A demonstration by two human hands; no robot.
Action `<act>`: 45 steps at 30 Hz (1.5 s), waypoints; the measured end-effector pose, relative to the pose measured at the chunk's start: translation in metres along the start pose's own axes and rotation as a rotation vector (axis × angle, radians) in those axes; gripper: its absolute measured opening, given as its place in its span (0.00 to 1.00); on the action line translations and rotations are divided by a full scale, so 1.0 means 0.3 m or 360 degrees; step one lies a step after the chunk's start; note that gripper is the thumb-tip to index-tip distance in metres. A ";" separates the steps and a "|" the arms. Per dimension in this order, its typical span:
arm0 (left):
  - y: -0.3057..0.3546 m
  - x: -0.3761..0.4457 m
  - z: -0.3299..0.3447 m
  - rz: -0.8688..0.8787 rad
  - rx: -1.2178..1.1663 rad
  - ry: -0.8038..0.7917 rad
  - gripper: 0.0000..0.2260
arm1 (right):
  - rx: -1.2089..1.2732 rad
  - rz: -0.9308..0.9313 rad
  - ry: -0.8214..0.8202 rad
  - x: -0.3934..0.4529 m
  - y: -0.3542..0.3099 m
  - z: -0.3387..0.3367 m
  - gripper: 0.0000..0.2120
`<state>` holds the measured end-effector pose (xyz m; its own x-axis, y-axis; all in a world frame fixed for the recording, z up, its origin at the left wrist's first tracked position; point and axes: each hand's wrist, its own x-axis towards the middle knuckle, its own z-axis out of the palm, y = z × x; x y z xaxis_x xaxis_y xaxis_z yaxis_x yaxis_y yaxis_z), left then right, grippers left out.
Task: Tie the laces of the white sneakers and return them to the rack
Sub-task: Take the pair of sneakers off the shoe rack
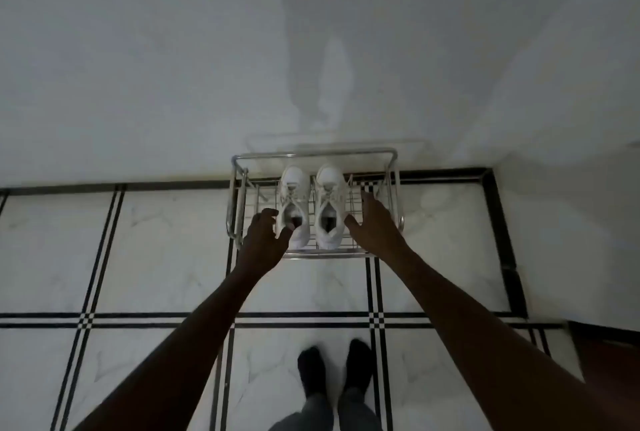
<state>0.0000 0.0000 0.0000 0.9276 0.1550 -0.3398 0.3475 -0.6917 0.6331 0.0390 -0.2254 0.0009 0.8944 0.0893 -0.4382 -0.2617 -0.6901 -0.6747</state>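
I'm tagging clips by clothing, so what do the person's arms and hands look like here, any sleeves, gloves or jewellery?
Both forearms are bare up to the frame edge, with no sleeves in view. The left hand and right hand wear no gloves. No watch, ring or bracelet shows, though the dim light could hide small items.

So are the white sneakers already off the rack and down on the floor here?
No, both white sneakers sit side by side on the metal rack against the wall, with the left hand and right hand reaching toward them.
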 end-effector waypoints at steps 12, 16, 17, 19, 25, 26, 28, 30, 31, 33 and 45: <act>-0.338 0.414 0.300 -0.0411 -0.0003 -0.0218 0.26 | 0.0118 0.0409 -0.0051 0.435 0.299 0.345 0.33; -0.400 0.511 0.342 -0.0527 -0.0141 -0.0275 0.25 | 0.0190 0.0420 -0.0121 0.524 0.333 0.390 0.27; -0.396 0.517 0.342 -0.0557 -0.0164 -0.0277 0.22 | 0.0199 0.0413 -0.0140 0.533 0.342 0.399 0.26; -0.405 0.528 0.347 -0.0593 -0.0212 -0.0286 0.20 | 0.0194 0.0406 -0.0162 0.542 0.353 0.406 0.25; -0.447 0.551 0.349 -0.0474 -0.0182 -0.0347 0.22 | 0.0124 0.0278 -0.0125 0.577 0.379 0.420 0.22; -0.451 0.555 0.355 -0.0437 -0.0177 -0.0330 0.21 | 0.0107 0.0229 -0.0100 0.579 0.387 0.426 0.21; -0.448 0.540 0.360 -0.0399 -0.0131 -0.0289 0.19 | 0.0087 0.0180 -0.0078 0.565 0.403 0.441 0.19; -0.451 0.499 0.370 -0.0361 -0.0097 -0.0228 0.17 | 0.0116 0.0152 -0.0081 0.536 0.425 0.447 0.18; -0.452 0.472 0.374 -0.0354 -0.0107 -0.0196 0.16 | 0.0102 0.0131 -0.0062 0.519 0.428 0.454 0.18; -0.469 0.282 0.393 -0.0267 -0.0192 -0.0094 0.17 | 0.0122 0.0037 0.0043 0.352 0.459 0.470 0.19; -0.583 -0.295 0.501 -0.0112 -0.0365 0.0151 0.16 | 0.0210 -0.0134 0.0138 -0.149 0.557 0.577 0.24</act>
<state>-0.1635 0.0012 -0.1851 0.9049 0.2699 -0.3290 0.4238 -0.5002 0.7551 -0.1077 -0.2203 -0.1951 0.9416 0.0766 -0.3279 -0.2249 -0.5818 -0.7816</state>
